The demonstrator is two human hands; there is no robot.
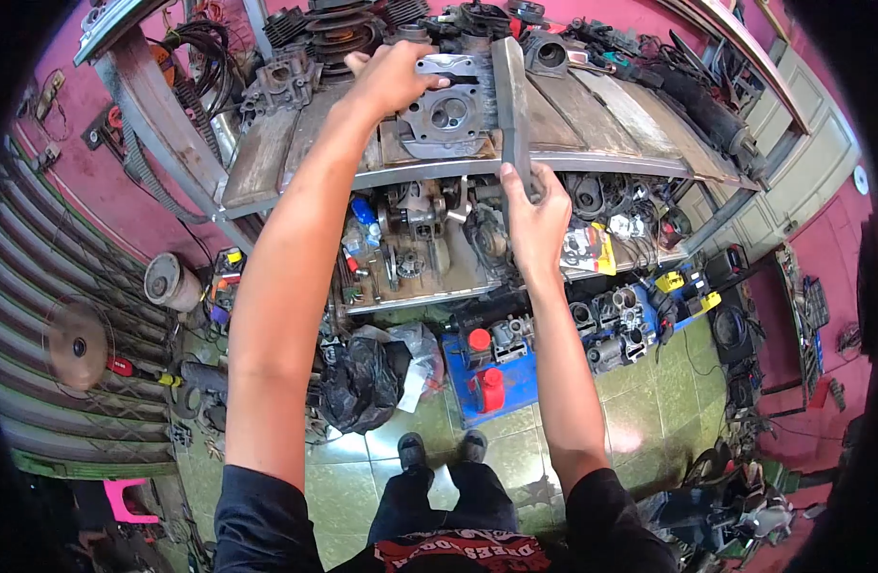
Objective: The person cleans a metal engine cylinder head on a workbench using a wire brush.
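Note:
On the wooden bench top, near its front edge, lies a metal engine cylinder head (446,113) with a round chamber facing up. My left hand (393,78) grips its upper left side, the fingers partly hidden behind it. A long grey bar (511,95) stands against the right side of the part, reaching past the bench edge. Wrapped round the lower end of this bar is my right hand (537,215), thumb on its face.
Engine parts line the back of the bench (592,115). A lower shelf holds more parts and a yellow packet (592,250). Below, a blue tray (515,387) carries red bottles and metal parts. Left are a black plastic bag (358,387) and a fan (79,347).

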